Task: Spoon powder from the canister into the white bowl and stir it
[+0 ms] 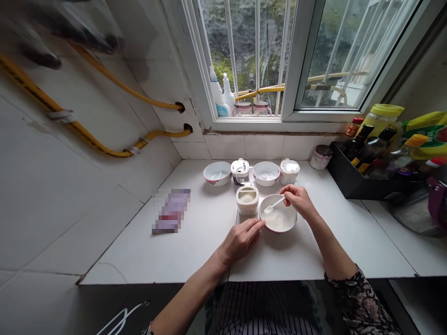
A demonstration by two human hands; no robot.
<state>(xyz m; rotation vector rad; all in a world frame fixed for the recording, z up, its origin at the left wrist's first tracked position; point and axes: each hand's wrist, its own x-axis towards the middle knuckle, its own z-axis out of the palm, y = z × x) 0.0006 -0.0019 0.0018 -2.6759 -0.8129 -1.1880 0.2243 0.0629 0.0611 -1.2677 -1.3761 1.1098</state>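
A white bowl [289,218] with white powder inside stands near the middle of the counter. My right hand [298,200] pinches the handle of a small white spoon [269,209], its scoop end low over the powder. At the bowl's near left rim, my left hand [242,238] holds the edge with its fingertips; its thumb is mostly hidden. Just left of the bowl stands a white seasoning jar [247,209], lid up, holding pale contents. Behind these are two more lidded jars [289,173] [240,166] and two white bowls [213,177] [267,179].
To the right, a black bin [352,184] holds several bottles, beside a pot with a purple handle [438,204]. A small tin [321,158] stands by the bin. At left lies a blurred purple packet [172,211]. A window [256,56] is behind the counter [139,260].
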